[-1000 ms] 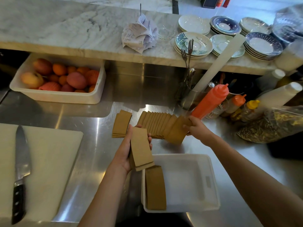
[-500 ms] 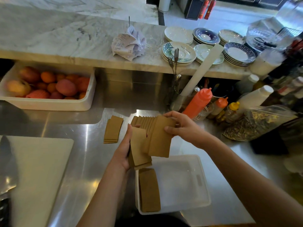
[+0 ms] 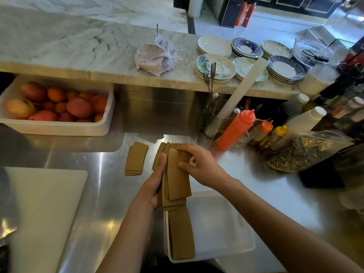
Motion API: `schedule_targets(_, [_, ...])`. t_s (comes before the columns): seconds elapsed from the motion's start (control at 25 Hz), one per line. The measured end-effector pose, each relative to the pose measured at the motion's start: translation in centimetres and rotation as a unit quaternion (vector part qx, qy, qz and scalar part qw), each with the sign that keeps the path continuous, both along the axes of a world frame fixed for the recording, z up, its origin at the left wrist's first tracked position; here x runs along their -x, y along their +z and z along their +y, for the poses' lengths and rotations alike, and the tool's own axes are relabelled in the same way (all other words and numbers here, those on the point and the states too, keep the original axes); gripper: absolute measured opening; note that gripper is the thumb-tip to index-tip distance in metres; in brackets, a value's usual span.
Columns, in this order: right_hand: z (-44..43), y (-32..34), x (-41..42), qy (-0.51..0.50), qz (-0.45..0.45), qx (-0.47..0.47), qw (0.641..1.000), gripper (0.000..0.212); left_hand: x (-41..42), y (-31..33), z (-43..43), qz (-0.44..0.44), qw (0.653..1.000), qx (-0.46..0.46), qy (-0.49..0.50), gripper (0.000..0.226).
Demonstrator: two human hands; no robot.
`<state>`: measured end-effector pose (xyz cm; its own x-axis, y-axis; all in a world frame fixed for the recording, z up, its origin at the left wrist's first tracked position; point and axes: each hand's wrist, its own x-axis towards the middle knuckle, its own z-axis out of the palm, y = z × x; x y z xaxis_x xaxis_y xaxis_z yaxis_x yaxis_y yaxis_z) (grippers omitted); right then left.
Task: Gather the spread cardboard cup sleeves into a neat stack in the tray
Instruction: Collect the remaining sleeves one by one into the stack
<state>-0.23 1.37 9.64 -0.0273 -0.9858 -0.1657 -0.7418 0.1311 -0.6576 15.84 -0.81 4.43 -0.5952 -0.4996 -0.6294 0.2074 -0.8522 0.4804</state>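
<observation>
My left hand (image 3: 152,186) grips a bundle of brown cardboard sleeves (image 3: 177,182) upright above the steel counter. My right hand (image 3: 199,166) pinches the top of that bundle, laying more sleeves against it. Behind the hands a fanned row of sleeves (image 3: 167,145) lies on the counter, mostly hidden. A small separate pile of sleeves (image 3: 136,159) lies to the left. The white tray (image 3: 226,229) sits near the front edge, with a flat stack of sleeves (image 3: 181,235) along its left side.
A white cutting board (image 3: 43,209) lies at the left. A white tub of fruit (image 3: 57,107) stands at the back left. Squeeze bottles (image 3: 236,130), a cutlery holder (image 3: 214,123) and a bag of seeds (image 3: 303,152) crowd the right. Plates (image 3: 216,66) sit on the marble ledge.
My right hand lifted sleeves from the fanned row and brought them left onto the bundle in my left hand. The view has shifted right, so the knife is out of sight.
</observation>
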Motion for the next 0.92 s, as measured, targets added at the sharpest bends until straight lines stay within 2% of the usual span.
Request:
schedule_targets(0.28, [-0.3,-1.5,-0.5,0.008,0.026,0.003,1.0,0.038,0.5,-0.6,0.0,0.01,1.0,-0.021,0.001,0.076])
schedule_targets(0.44, [-1.4,-2.3,1.5,-0.101,-0.023,0.01,0.995,0.038,-0.5,-1.3,-0.7,0.033,0.997,-0.061,0.014,0.075])
schedule_targets(0.6, [-2.8,-5.5,5.4,-0.185,-0.015,-0.069,0.98,0.046,-1.4,-2.5,-1.3,0.086,0.992,-0.076,0.05,0.075])
schedule_targets(0.8, [-4.5,-10.2,8.3,-0.181,0.031,-0.159,0.97,0.065,-2.3,-3.0,-2.0,0.122,0.986,-0.071,0.091,0.052])
schedule_targets(0.92, [-6.0,-11.9,8.3,-0.169,0.059,-0.179,0.967,0.07,-2.8,-3.2,-2.7,0.134,0.981,-0.072,0.123,0.049])
